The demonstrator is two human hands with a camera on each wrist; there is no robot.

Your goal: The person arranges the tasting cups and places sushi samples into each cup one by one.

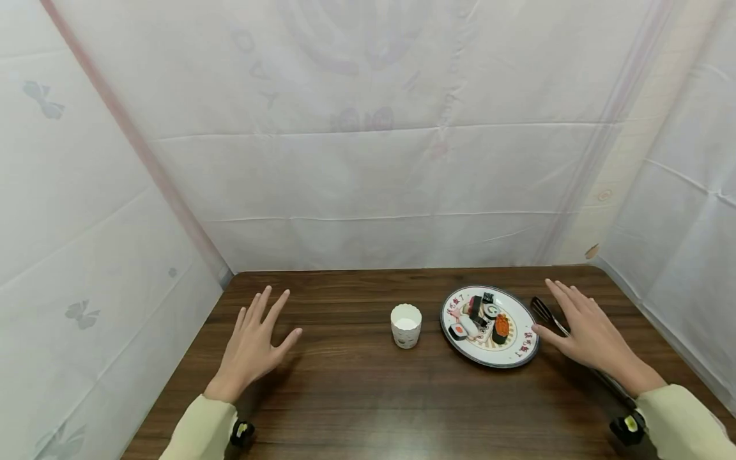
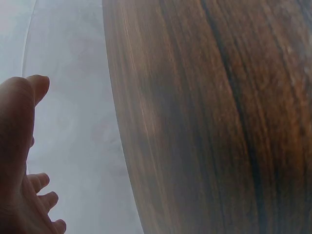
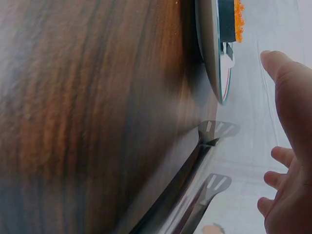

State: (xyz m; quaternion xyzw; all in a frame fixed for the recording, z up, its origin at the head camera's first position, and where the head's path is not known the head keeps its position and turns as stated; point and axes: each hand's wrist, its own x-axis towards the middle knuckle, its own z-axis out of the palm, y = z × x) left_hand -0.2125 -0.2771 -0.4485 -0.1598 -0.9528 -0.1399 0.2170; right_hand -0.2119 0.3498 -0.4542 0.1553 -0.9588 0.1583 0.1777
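My left hand (image 1: 251, 345) hovers over the left of the brown table with its fingers spread and nothing in them. Over on the right, my right hand (image 1: 592, 335) is likewise spread and holds nothing. Its thumb overlaps the edge of a round white plate (image 1: 522, 316) with a dark rim. Several pieces of sushi (image 1: 501, 328), one topped with orange roe, lie on that plate. Metal tongs (image 3: 217, 127) with two slotted heads lie beside the plate, partly hidden under my right hand in the head view. A small white paper cup (image 1: 406, 333) stands upright between my hands.
The wooden table (image 1: 345, 396) ends at a pale patterned cloth (image 1: 368, 191) hung behind it. More white cloth closes in the left side (image 1: 86, 255) and the right side (image 1: 690, 223).
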